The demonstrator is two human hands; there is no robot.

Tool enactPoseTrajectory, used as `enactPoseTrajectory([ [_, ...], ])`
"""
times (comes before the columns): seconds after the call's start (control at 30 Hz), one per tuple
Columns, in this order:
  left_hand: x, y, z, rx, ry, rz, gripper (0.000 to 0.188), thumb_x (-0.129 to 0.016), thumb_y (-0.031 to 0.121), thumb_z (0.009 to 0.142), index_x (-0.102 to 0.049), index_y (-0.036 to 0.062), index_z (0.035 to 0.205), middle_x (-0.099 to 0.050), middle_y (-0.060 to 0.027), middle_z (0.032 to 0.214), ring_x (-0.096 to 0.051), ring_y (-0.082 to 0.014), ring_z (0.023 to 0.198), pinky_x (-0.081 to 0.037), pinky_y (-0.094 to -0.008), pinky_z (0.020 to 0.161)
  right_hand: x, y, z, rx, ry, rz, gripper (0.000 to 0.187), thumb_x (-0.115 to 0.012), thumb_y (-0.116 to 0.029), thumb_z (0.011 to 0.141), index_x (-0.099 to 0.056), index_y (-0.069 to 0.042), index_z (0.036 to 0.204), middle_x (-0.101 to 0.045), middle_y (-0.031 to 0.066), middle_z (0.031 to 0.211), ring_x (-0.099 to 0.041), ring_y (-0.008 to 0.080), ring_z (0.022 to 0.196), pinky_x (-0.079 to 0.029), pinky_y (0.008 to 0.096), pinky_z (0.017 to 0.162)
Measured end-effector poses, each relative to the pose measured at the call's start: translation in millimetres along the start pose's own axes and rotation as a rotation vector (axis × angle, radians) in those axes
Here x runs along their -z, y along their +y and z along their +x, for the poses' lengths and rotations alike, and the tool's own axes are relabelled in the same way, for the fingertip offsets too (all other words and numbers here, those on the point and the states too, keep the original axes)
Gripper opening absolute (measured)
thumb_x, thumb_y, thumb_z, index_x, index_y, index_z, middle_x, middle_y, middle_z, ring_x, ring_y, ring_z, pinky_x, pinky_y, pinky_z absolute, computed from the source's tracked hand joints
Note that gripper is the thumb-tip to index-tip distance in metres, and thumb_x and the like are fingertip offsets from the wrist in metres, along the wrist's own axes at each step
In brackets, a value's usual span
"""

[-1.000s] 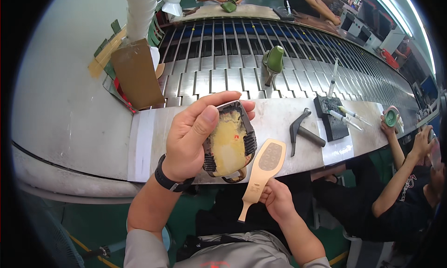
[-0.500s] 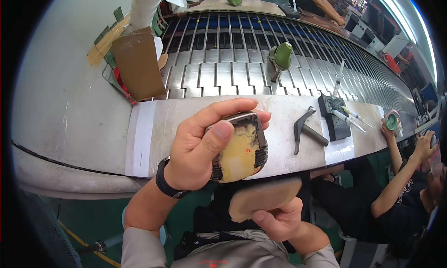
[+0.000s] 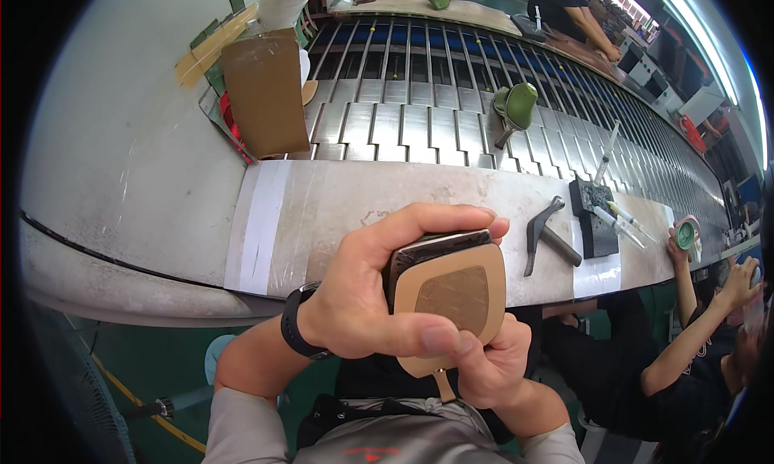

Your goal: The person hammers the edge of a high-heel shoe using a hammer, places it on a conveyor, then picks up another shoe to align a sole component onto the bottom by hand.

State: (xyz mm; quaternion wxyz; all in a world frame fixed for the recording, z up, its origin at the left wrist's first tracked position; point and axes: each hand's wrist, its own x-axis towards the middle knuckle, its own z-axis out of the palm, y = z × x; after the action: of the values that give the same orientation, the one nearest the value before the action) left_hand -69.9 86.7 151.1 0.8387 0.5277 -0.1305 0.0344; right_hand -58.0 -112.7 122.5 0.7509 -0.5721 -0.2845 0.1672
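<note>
My left hand (image 3: 351,303), with a black band on its wrist, wraps round a dark-edged shoe (image 3: 439,245) held bottom up. A tan sole (image 3: 488,282) with a darker brown patch lies over the shoe's bottom and covers the pale area there. My left thumb presses on the sole's face. Closed at the sole's lower right edge, my right hand (image 3: 496,371) grips it with thumb and fingers. Below the sole sticks out a narrow tan piece, perhaps the heel. Whether sole and shoe touch all round is hidden.
On the bench, right of my hands, lies a hammer (image 3: 555,238). Beside it, a black block (image 3: 597,230) holds several syringes. A green high-heeled shoe (image 3: 516,108) rests on the slatted metal conveyor. Brown cardboard (image 3: 264,93) stands at left. A co-worker's arm (image 3: 677,343) is at right.
The sole has come up from below, turned, and now covers the shoe's bottom. My left thumb has moved onto it, and my right hand has risen close to the left.
</note>
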Motion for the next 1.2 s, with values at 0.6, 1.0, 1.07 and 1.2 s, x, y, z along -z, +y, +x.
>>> enactPoseTrajectory([
  [0.6, -2.3, 4.5, -5.6, -0.029, -0.055, 0.067, 0.074, -0.079, 0.027, 0.093, -0.048, -0.0061, 0.151, -0.057, -0.028, 0.151, -0.056, -0.036, 0.143, -0.047, -0.0473, 0.118, -0.8, -0.2, -6.9, -0.014, -0.017, -0.028, 0.024, -0.067, -0.015, 0.107, -0.077, 0.007, 0.107, -0.077, 0.005, 0.081, -0.066, 0.0075, 0.07, -0.052, 0.0242, 0.06],
  [1.0, -5.0, 6.4, 6.8, 0.005, -0.097, 0.135, 0.074, -0.074, 0.014, 0.093, -0.041, -0.0046, 0.156, -0.052, -0.0248, 0.157, -0.052, -0.0304, 0.147, -0.045, -0.0436, 0.119, 6.1, -10.7, 1.3, -0.108, 0.015, 0.123, 0.032, -0.064, -0.021, 0.11, -0.075, 0.008, 0.112, -0.078, 0.0116, 0.098, -0.072, 0.0136, 0.088, -0.059, 0.0283, 0.073],
  [1.07, -5.1, 6.2, 8.9, -0.014, -0.107, 0.163, 0.074, -0.074, 0.015, 0.093, -0.041, -0.0044, 0.157, -0.053, -0.0241, 0.157, -0.052, -0.0295, 0.146, -0.045, -0.0424, 0.119, 2.9, -12.9, 1.5, -0.098, 0.03, 0.137, 0.032, -0.064, -0.022, 0.11, -0.074, 0.008, 0.114, -0.078, 0.0117, 0.1, -0.072, 0.0138, 0.09, -0.059, 0.0287, 0.075],
  [1.2, -5.3, 2.4, 10.4, -0.032, -0.1, 0.141, 0.076, -0.074, 0.015, 0.093, -0.04, -0.0045, 0.158, -0.052, -0.024, 0.157, -0.052, -0.0292, 0.146, -0.044, -0.0422, 0.119, -0.2, -13.7, 2.9, -0.135, 0.087, 0.123, 0.034, -0.066, -0.027, 0.108, -0.073, 0.007, 0.108, -0.076, 0.0112, 0.101, -0.07, 0.0146, 0.088, -0.055, 0.0295, 0.076],
])
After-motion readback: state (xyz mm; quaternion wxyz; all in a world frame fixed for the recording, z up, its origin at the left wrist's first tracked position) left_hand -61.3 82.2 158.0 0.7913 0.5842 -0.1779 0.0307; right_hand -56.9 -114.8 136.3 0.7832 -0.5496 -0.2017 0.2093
